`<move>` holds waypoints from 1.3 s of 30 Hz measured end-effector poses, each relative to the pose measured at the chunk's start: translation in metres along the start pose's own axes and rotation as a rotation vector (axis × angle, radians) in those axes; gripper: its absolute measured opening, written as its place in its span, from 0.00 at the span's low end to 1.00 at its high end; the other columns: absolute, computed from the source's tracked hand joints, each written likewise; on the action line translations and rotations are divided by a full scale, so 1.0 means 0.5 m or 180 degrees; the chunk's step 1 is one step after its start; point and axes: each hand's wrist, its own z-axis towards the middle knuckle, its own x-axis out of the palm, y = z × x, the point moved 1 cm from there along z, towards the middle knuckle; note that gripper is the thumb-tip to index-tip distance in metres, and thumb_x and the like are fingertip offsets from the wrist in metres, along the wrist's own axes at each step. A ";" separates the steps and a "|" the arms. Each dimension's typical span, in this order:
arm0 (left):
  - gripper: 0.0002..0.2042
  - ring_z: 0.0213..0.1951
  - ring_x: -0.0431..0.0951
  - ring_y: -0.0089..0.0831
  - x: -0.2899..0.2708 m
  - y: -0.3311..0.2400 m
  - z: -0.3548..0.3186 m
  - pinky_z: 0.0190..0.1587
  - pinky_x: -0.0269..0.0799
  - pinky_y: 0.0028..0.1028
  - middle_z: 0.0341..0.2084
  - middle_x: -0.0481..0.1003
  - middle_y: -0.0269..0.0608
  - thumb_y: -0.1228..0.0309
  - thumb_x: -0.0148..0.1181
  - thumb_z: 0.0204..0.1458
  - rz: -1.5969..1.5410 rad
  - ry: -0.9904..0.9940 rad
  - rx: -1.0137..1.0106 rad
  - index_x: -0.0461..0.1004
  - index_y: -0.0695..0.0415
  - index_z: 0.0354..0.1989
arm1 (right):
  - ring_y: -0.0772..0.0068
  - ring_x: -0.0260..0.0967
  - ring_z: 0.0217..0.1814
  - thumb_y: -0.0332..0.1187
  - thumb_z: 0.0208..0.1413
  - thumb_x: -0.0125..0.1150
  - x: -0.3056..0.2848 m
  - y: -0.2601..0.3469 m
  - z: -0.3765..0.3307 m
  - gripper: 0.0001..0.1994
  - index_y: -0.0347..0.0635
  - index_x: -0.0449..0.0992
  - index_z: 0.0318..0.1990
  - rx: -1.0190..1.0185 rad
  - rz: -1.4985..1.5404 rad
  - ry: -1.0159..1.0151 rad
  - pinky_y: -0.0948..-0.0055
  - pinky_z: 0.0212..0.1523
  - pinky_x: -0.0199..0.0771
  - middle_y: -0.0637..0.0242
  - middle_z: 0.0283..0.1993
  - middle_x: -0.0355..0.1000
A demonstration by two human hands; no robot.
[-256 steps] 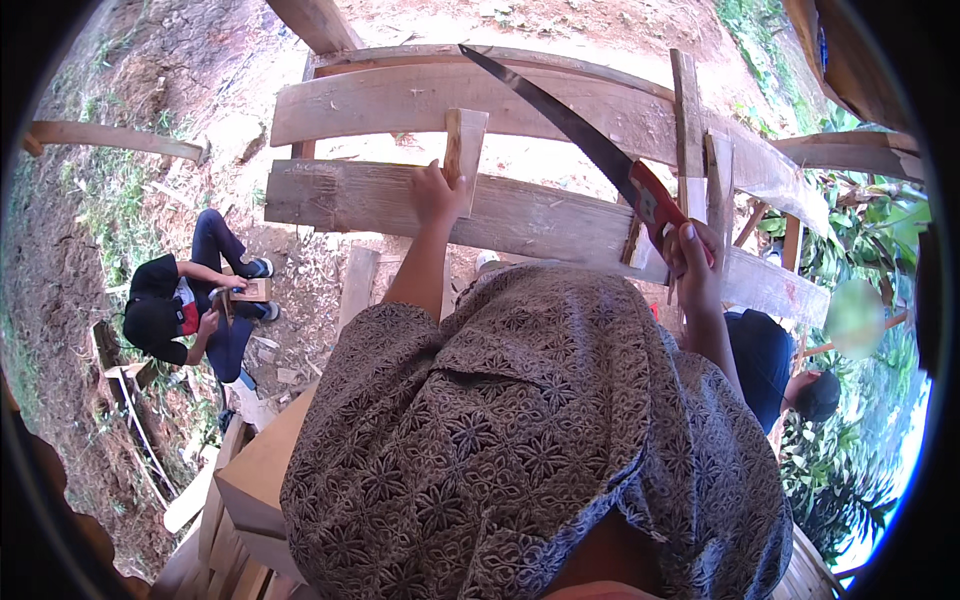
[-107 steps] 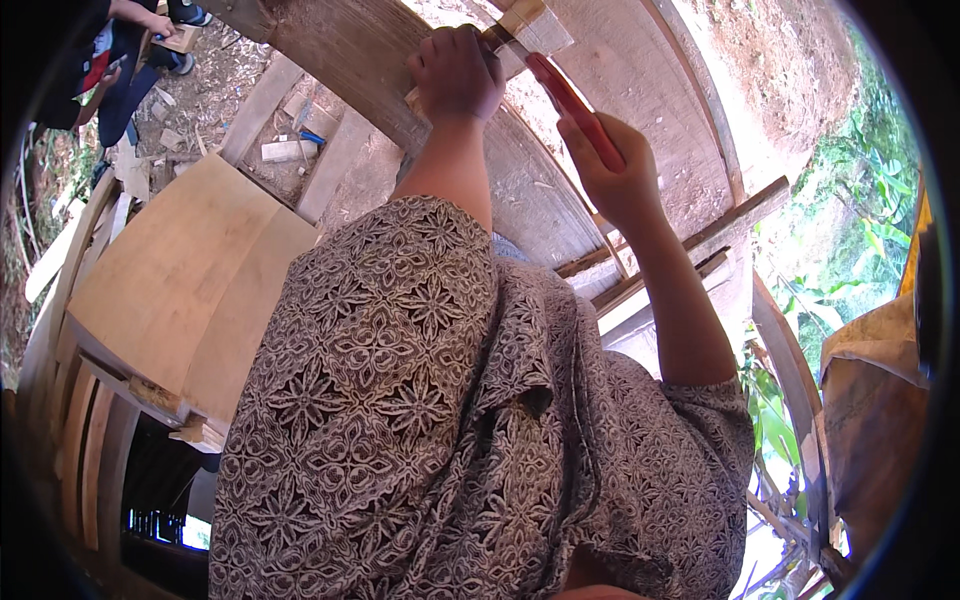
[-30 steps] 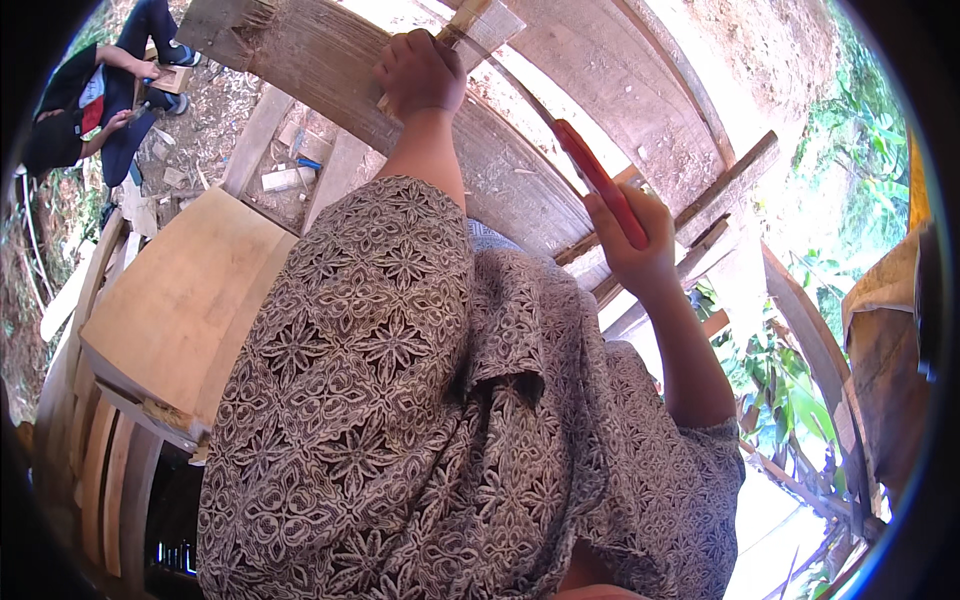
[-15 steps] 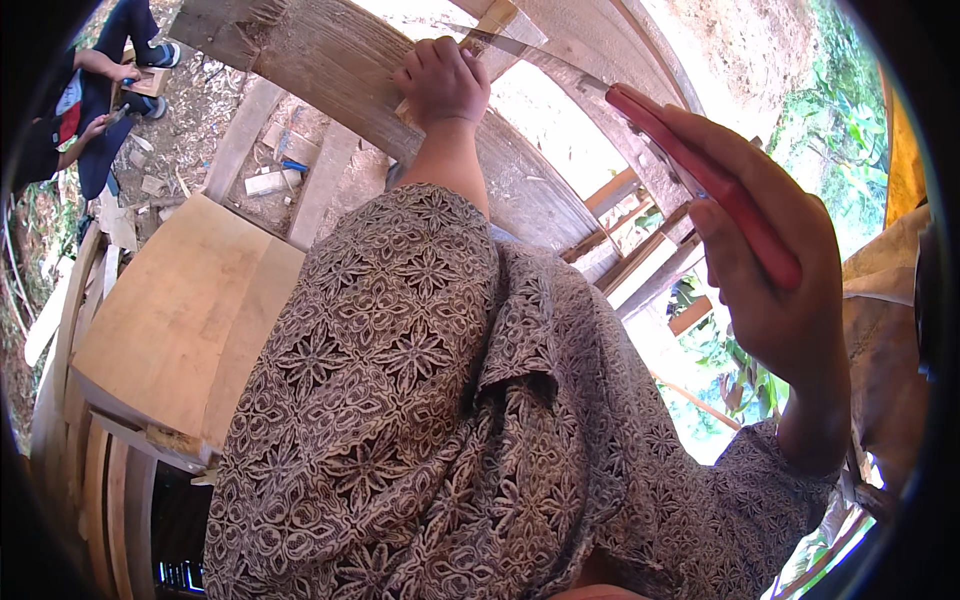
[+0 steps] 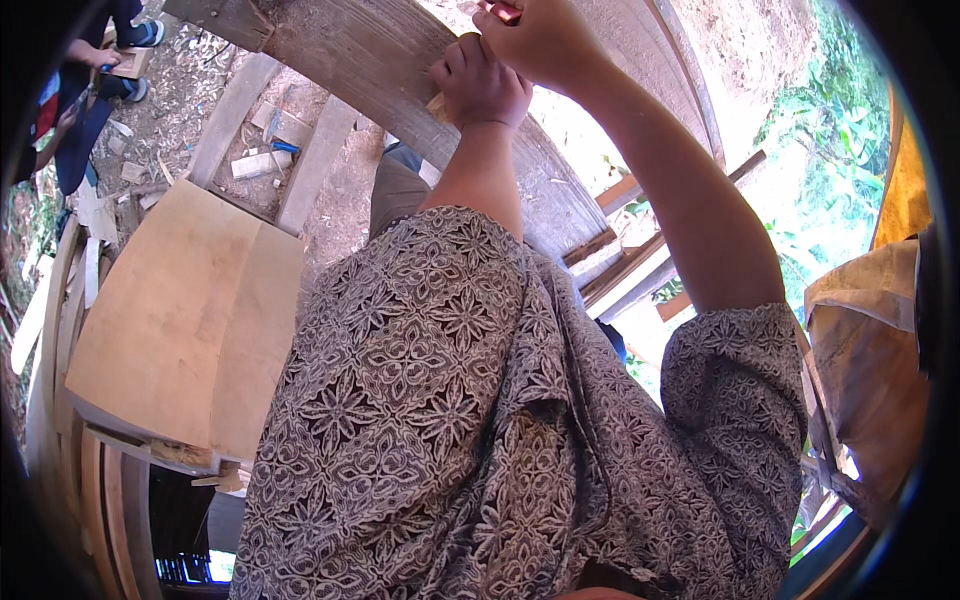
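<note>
My right hand [image 5: 545, 42] is at the top edge, closed round the red handle of a handsaw [image 5: 508, 12]. The saw's blade is out of sight in this picture. Just below and left of it, my left hand [image 5: 484, 85] presses down with curled fingers on a light strip of wood [image 5: 437, 106], of which only a small end shows by the wrist. That strip lies across a broad weathered plank [image 5: 370, 62], which slants from the upper left down toward the middle right. Both my hands are close together, the right forearm reaching over from the right.
A pale curved wooden panel [image 5: 165, 310] rests at the left. Chips, offcuts and a blue-ended tool [image 5: 284, 147] lie on the ground beyond it. At the far upper left a person [image 5: 85, 100] holds a wooden piece. A brown-yellow sheet [image 5: 870, 330] hangs at the right.
My right hand has swung from the right side up to the top beside my left hand, carrying the saw. My left hand still presses on the wood strip; the view has shifted slightly.
</note>
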 end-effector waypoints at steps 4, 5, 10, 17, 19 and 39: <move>0.14 0.50 0.70 0.41 -0.001 0.003 -0.010 0.53 0.61 0.46 0.43 0.72 0.41 0.56 0.53 0.59 0.0074 0.0032 -0.0116 0.72 0.53 0.43 | 0.73 0.77 0.43 0.32 0.62 0.61 -0.030 -0.042 -0.084 0.18 0.38 0.79 0.58 -0.0040 0.0901 -0.0068 0.72 0.44 0.77 0.56 0.45 0.82; 0.14 0.52 0.70 0.41 -0.007 0.002 -0.006 0.54 0.61 0.45 0.44 0.72 0.40 0.56 0.53 0.60 0.0055 0.0148 -0.0165 0.72 0.52 0.45 | 0.81 0.73 0.38 0.34 0.65 0.62 -0.033 -0.076 -0.116 0.19 0.41 0.77 0.62 -0.0129 0.1104 -0.0085 0.77 0.39 0.75 0.62 0.42 0.81; 0.13 0.52 0.70 0.41 -0.037 0.012 0.006 0.55 0.61 0.46 0.45 0.73 0.40 0.56 0.51 0.61 0.0030 0.0047 -0.0067 0.73 0.52 0.44 | 0.73 0.69 0.60 0.28 0.67 0.58 -0.054 -0.082 -0.232 0.22 0.40 0.72 0.67 0.0024 0.1957 -0.0148 0.74 0.60 0.68 0.62 0.58 0.76; 0.12 0.50 0.73 0.40 -0.093 -0.004 0.018 0.50 0.65 0.48 0.42 0.75 0.41 0.57 0.53 0.59 0.0302 -0.0265 -0.0147 0.71 0.52 0.41 | 0.86 0.64 0.37 0.30 0.68 0.59 -0.191 -0.018 -0.364 0.21 0.43 0.72 0.68 0.0099 0.1594 -0.0141 0.83 0.37 0.65 0.70 0.44 0.77; 0.12 0.50 0.73 0.41 -0.078 -0.011 0.013 0.50 0.65 0.48 0.42 0.75 0.42 0.58 0.53 0.59 0.0273 -0.0345 -0.0035 0.71 0.52 0.41 | 0.92 0.62 0.27 0.32 0.68 0.59 -0.248 0.020 -0.397 0.21 0.43 0.73 0.67 0.0219 0.1630 -0.0113 0.87 0.27 0.63 0.74 0.35 0.76; 0.12 0.49 0.72 0.42 -0.005 -0.023 -0.006 0.50 0.64 0.48 0.42 0.74 0.41 0.57 0.52 0.60 -0.0135 0.0146 -0.0020 0.72 0.52 0.41 | 0.82 0.76 0.48 0.33 0.69 0.59 -0.211 0.118 -0.231 0.17 0.37 0.78 0.60 0.0225 0.0941 0.0521 0.82 0.49 0.77 0.66 0.50 0.80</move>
